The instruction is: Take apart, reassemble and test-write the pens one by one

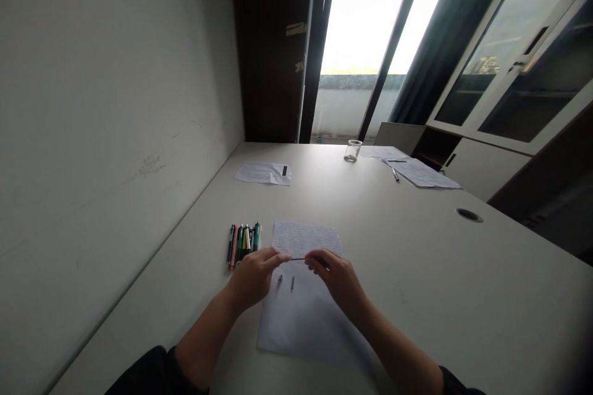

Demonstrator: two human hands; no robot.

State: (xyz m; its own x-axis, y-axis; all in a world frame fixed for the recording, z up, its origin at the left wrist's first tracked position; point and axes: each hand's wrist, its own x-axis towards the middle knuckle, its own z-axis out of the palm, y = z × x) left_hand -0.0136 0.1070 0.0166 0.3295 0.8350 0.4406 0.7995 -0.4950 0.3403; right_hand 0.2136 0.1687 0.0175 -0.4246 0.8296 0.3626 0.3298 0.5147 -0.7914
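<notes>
My left hand point(256, 270) and my right hand point(334, 274) are held close together above a written sheet of paper point(303, 296). Both pinch the ends of a thin dark rod, likely a pen refill point(298, 258), stretched between their fingertips. Two small dark pen parts point(286, 282) lie on the paper just below the hands. A row of several coloured pens point(243, 242) rests on the table to the left of the sheet, right beside my left hand.
The pale table point(417, 271) runs along a wall on the left. Farther back lie a folded paper point(264, 173), a small glass point(352, 150), more sheets with a pen point(419, 173), and a cable hole point(469, 215). A cabinet stands at the right.
</notes>
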